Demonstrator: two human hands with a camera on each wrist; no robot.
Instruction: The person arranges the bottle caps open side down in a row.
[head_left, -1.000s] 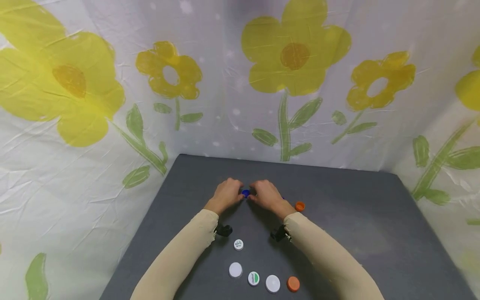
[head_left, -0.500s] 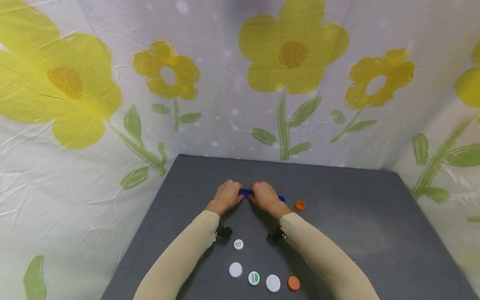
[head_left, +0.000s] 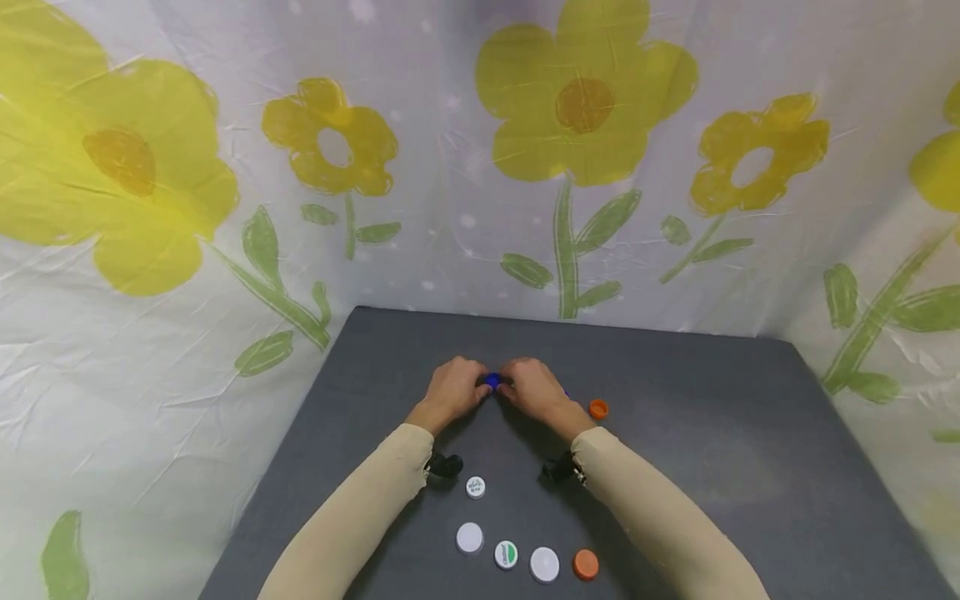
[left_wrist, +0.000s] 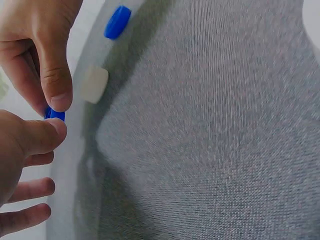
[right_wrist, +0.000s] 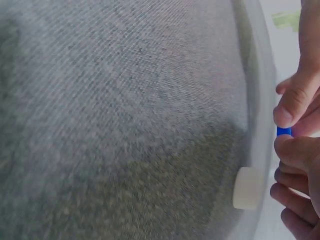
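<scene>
A blue bottle cap [head_left: 492, 381] is held between both hands near the back of the dark table, raised off the surface. From its left side my left hand [head_left: 452, 390] pinches it with thumb and fingers, and the right hand [head_left: 534, 392] pinches it from the opposite side. In the left wrist view both thumbs meet closely at the cap [left_wrist: 58, 115], whose far side the fingers hide. The right wrist view shows only a blue sliver of the cap [right_wrist: 283, 131] between the thumb tips.
A white cap [left_wrist: 95, 85] and another blue cap [left_wrist: 117, 22] lie by the right hand, with an orange cap [head_left: 597, 408] farther right. Nearer are white caps [head_left: 469, 538] [head_left: 544, 565], a white-and-green cap [head_left: 506, 555], a lettered cap [head_left: 476, 487] and an orange cap [head_left: 586, 565].
The right hand shifted slightly against the blue cap, first uncovering and then mostly covering the second blue cap behind its wrist. My left hand has barely moved. The other caps lie where they were.
</scene>
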